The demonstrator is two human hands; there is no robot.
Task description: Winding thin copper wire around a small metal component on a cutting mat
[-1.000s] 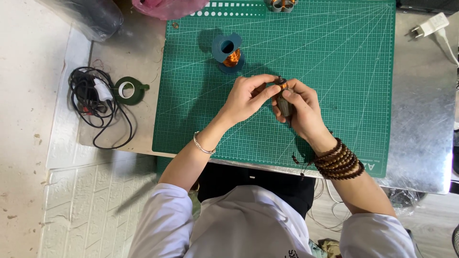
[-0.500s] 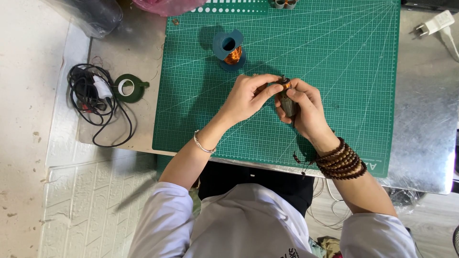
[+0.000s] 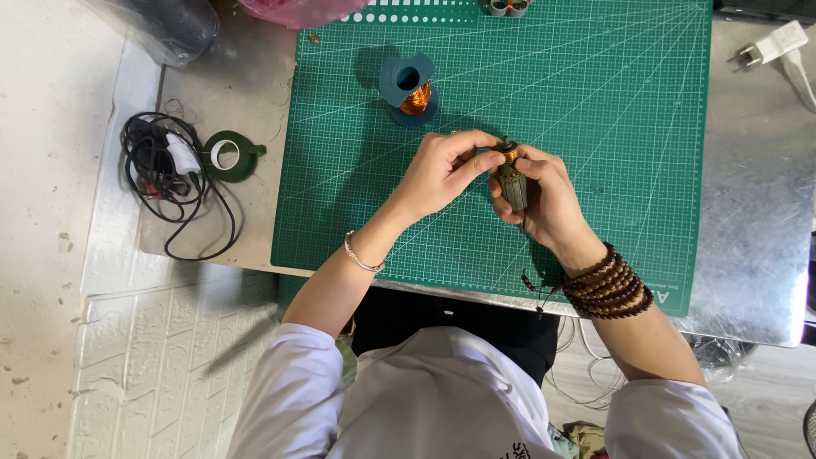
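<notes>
While both hands grip, spool [image 3: 410, 89] holds copper wire [image 3: 416, 100].

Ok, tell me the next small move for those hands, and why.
Probably feed a little more copper wire with the left hand while the right hand turns the small motor core. Both hands grip it above the green mat, left fingertips at its copper end, and the wire spool stands just beyond.

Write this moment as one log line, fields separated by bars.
right hand grips small motor rotor | left hand pinches its top | copper wire spool behind on green cutting mat
</notes>
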